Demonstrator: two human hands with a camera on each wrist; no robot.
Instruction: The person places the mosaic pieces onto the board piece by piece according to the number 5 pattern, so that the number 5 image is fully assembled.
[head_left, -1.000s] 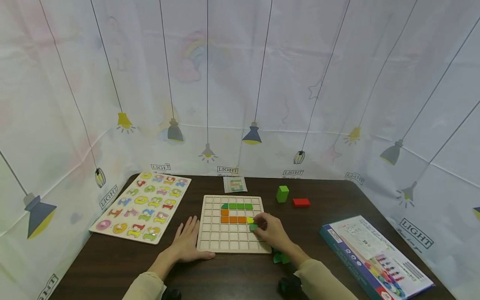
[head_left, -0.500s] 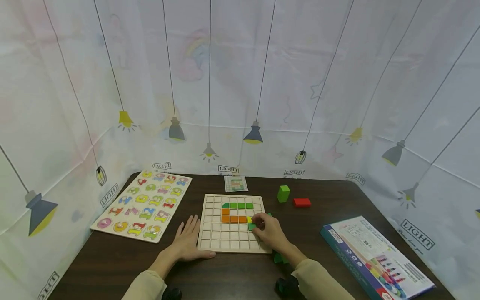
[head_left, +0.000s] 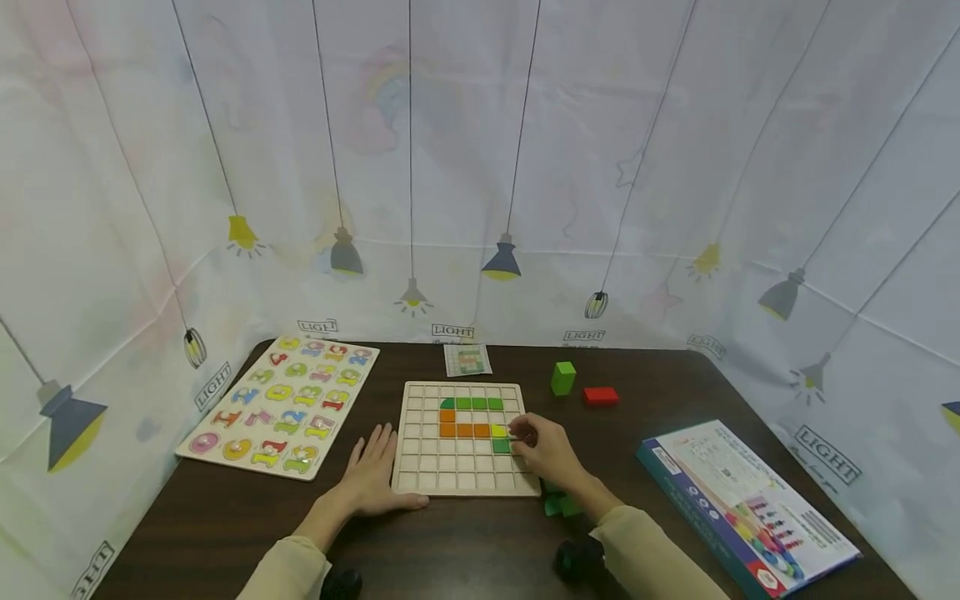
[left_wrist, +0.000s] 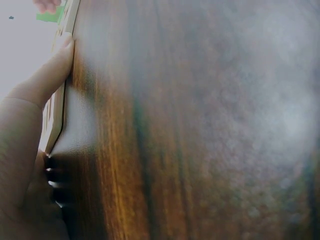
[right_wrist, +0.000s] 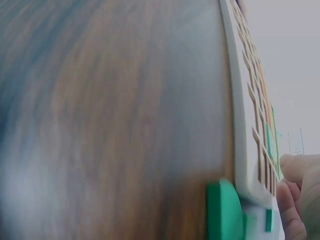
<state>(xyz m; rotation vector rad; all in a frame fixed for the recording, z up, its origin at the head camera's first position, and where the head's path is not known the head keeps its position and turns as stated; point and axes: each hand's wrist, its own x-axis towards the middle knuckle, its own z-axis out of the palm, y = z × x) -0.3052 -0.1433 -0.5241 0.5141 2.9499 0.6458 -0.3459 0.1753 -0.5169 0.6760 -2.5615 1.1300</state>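
Note:
A pale wooden grid board (head_left: 451, 481) lies on the table. Teal and green pieces (head_left: 478, 403) form a row near its top; orange pieces (head_left: 464, 430) run below. A yellow piece (head_left: 498, 431) and a green square (head_left: 501, 447) sit at the right end. My left hand (head_left: 371, 477) lies spread at the board's left side, its thumb (left_wrist: 61, 52) along the front edge. My right hand (head_left: 553, 451) is over the board's right side with bent fingers beside the green square; whether they hold anything is hidden. Loose green pieces (head_left: 560, 503) lie under the right wrist.
A number puzzle board (head_left: 279, 408) lies at left. Behind the grid are a small pattern card (head_left: 468, 361), a green block (head_left: 562, 378) and a red block (head_left: 601, 396). A flat box (head_left: 738, 500) occupies the right side. A printed curtain (head_left: 480, 167) surrounds the table.
The green square has gone from the right fingers into the cell below the yellow piece. My right hand has drawn slightly right of it. My left hand keeps its place.

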